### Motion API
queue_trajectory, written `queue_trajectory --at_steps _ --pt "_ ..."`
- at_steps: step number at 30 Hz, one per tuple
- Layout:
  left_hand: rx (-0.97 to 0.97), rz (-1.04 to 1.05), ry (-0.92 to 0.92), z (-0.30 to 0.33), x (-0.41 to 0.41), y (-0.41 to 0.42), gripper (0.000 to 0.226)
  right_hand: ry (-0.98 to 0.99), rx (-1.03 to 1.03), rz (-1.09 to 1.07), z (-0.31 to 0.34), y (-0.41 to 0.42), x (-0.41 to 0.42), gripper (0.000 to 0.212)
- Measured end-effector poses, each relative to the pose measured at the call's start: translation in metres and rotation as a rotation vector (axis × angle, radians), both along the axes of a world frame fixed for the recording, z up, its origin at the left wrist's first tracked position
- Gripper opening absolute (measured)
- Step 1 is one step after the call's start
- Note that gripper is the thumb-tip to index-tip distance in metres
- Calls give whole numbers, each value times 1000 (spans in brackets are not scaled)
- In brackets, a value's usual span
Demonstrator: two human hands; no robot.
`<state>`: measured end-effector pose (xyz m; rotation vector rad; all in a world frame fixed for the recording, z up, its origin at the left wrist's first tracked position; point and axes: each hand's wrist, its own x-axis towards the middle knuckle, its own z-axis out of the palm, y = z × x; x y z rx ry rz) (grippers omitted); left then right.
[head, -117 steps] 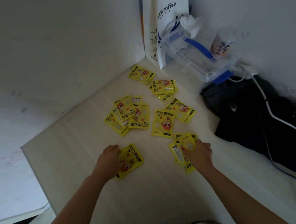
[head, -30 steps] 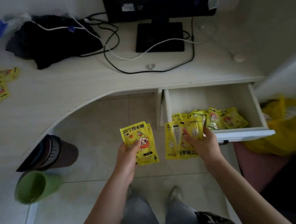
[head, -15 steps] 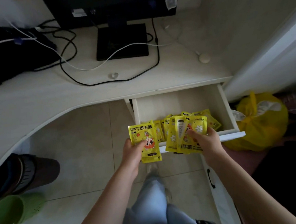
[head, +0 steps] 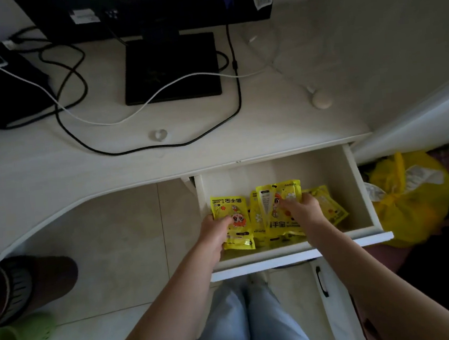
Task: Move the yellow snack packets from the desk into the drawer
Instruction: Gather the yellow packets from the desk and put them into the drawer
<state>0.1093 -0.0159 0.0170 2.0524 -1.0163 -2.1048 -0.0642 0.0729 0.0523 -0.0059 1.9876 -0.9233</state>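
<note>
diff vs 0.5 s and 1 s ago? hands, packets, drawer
Both hands moved forward, from in front of the drawer to inside it. The left hand still grips its packets, now low at the drawer's left; the right hand still grips its bundle, now over the packets already inside. Nothing released yet. Drawer still open; monitor stand and cables unmoved.

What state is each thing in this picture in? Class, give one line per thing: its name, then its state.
Drawer: pulled open, packets inside.
Left hand: closed on a yellow packet, over the drawer.
Right hand: closed on a bunch of yellow packets, over the drawer.
Loose packets: lying in the drawer.
Yellow plastic bag: tied shut, on the floor.
Monitor: upright on the desk; screen unseen.
</note>
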Motion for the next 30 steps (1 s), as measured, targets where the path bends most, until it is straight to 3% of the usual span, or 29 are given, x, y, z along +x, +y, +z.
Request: queue_trajectory --at_steps 6,10,14,18,30 --pt "-68 -29 -95 -17 -30 -17 20 59 95 137 -29 -32 -13 18" --pt "-79 -40 -125 -30 -45 -25 32 50 134 178 -49 -45 -20 27" --pt "-130 -33 -135 -39 -54 -38 20 68 145 232 -62 -56 -30 34" --pt "-177 -139 -167 -47 -56 -44 55 90 141 359 -71 -61 -35 51" --pt "-399 -382 -261 -22 -42 -18 53 238 176 590 -46 -53 -44 43"
